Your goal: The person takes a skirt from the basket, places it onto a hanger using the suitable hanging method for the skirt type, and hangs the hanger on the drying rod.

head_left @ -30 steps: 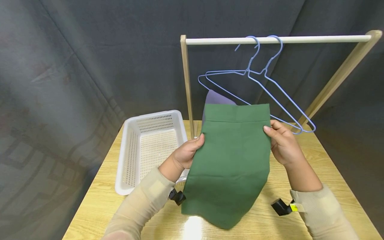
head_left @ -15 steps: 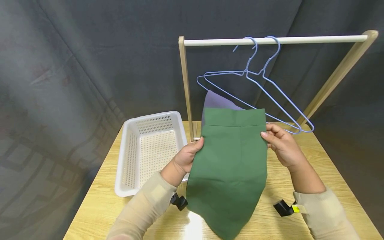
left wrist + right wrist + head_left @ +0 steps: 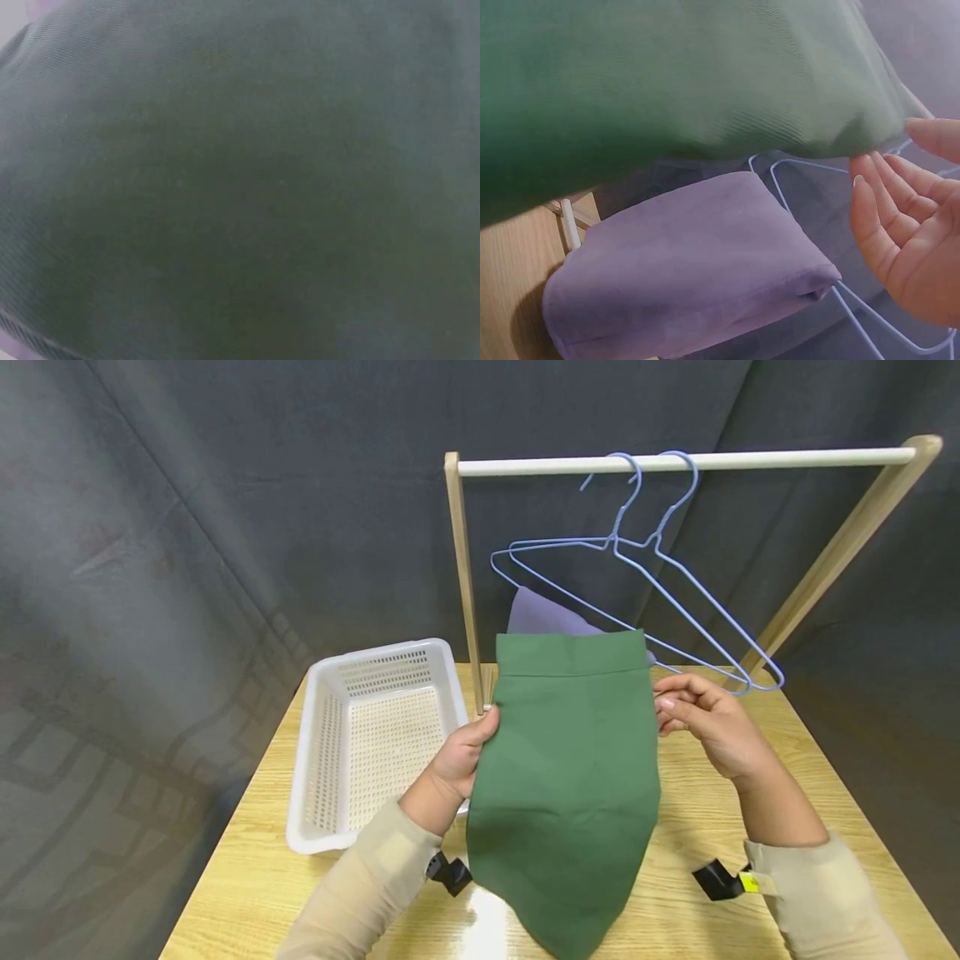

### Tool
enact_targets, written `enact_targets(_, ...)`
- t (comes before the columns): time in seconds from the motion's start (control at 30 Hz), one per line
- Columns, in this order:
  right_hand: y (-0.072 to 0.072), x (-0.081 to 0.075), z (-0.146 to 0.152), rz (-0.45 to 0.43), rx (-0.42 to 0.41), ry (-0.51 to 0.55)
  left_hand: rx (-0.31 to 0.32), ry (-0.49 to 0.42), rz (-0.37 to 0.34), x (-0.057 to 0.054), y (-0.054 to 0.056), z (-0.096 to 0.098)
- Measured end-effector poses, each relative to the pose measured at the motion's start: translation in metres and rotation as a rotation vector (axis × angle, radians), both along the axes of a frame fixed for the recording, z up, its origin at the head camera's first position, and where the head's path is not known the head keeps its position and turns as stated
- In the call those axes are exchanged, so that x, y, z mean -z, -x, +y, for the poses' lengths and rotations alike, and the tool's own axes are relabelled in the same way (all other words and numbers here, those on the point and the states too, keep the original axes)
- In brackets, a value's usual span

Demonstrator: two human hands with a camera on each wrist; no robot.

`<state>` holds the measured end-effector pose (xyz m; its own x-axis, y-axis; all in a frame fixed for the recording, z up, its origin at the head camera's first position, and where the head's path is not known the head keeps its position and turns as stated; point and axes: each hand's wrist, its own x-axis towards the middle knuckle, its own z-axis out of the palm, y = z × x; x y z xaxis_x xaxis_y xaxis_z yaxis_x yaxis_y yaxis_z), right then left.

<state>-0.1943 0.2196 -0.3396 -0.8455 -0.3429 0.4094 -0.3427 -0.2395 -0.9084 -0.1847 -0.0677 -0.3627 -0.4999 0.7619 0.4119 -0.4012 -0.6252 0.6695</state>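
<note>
A green cloth point(image 3: 572, 752) with a stitched band along its top hangs in front of me, its lower end narrowing to a rounded tip. My left hand point(image 3: 459, 758) grips its left edge, thumb on the front and fingers hidden behind. At the right edge, my right hand point(image 3: 711, 724) has its fingertips at the cloth's side, loosely bent, with the thumb apart from the fingers in the right wrist view. Behind the green cloth, a purple cloth point(image 3: 690, 259) is draped over a blue wire hanger point(image 3: 660, 581). Green fabric fills nearly all of the left wrist view.
A rack with a white rail point(image 3: 540, 467) and wooden posts point(image 3: 847, 547) stands at the back right, bearing blue hangers. To the left, a white perforated basket point(image 3: 300, 777) sits on the wooden table point(image 3: 232, 860). Dark curtains hang behind.
The green cloth has come slightly down and to the left with my left hand. My right hand's thumb has come off its front, and that hand now sits just beyond the right edge.
</note>
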Motion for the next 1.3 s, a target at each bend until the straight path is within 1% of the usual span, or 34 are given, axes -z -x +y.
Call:
enact_targets(0.07,0.002,-0.002,0.002,0.019,-0.008,0.027,-0.016,0.000,-0.010,0.001,0.000,-0.001)
enact_targets(0.17,0.003,-0.006,0.005,0.033,0.005,0.061,-0.012,-0.002,-0.010,0.002,0.000,-0.002)
enact_targets(0.3,0.006,-0.014,0.010,0.056,0.038,0.114,-0.004,-0.002,-0.007,0.003,0.001,-0.003)
enact_targets(0.37,0.006,-0.019,0.014,0.070,0.067,0.165,-0.008,-0.001,-0.008,0.004,0.001,-0.003)
enact_targets(0.43,0.008,-0.024,0.019,0.080,0.102,0.232,-0.019,0.001,-0.013,0.004,0.001,-0.003)
enact_targets(0.5,0.009,-0.029,0.024,0.082,0.155,0.308,-0.031,0.001,-0.017,0.004,0.001,-0.003)
enact_targets(0.57,0.011,-0.032,0.029,0.082,0.233,0.356,-0.041,0.002,-0.022,0.004,0.001,-0.003)
enact_targets(0.63,0.013,-0.035,0.034,0.081,0.319,0.380,-0.044,-0.001,-0.022,0.004,0.001,-0.003)
enact_targets(0.7,0.014,-0.036,0.038,0.070,0.425,0.355,-0.039,-0.002,-0.022,0.005,0.001,-0.003)
enact_targets(0.77,0.015,-0.037,0.041,0.053,0.498,0.329,-0.033,-0.005,-0.019,0.005,0.000,-0.003)
enact_targets(0.9,0.017,-0.034,0.046,0.025,0.562,0.263,-0.023,-0.009,-0.011,0.004,-0.001,-0.004)
enact_targets(1.0,0.019,-0.031,0.050,0.001,0.595,0.193,-0.034,-0.006,-0.011,0.005,-0.001,-0.004)
enact_targets(1.13,0.022,-0.027,0.057,-0.048,0.655,0.024,-0.043,0.005,-0.019,0.006,-0.002,-0.004)
enact_targets(1.3,0.027,-0.021,0.066,-0.091,0.701,-0.246,-0.037,0.000,-0.029,0.007,-0.003,-0.004)
